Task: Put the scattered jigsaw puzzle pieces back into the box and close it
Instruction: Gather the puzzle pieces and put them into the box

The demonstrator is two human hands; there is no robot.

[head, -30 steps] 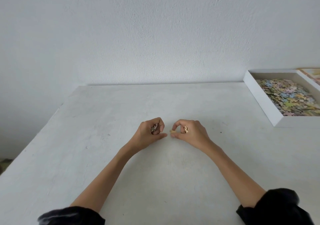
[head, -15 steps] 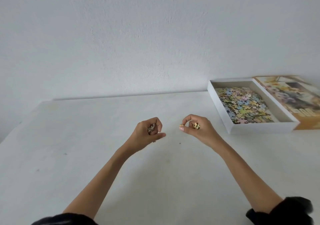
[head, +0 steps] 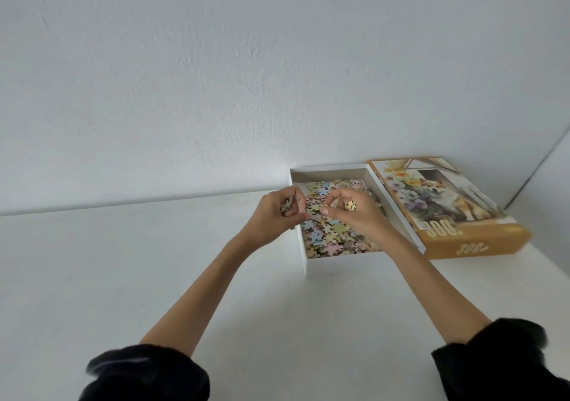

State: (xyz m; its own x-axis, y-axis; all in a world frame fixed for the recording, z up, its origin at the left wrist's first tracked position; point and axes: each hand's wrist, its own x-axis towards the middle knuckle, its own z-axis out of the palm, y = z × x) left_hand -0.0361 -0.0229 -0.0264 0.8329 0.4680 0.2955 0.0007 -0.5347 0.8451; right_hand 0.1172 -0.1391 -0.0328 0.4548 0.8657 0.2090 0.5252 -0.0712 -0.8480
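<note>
left hand (head: 285,212) fisted on pieces (head: 287,207), mostly hidden | right hand (head: 348,212) pinching a piece (head: 350,206) | box (head: 303,255) partly covered

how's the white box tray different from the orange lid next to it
The white box tray is plain white; the orange lid carries a dog-and-flowers picture and "300". The white box tray lies open side up, holding loose puzzle pieces; the orange lid lies picture side up. Both are rectangular and rest side by side on the table.
</note>
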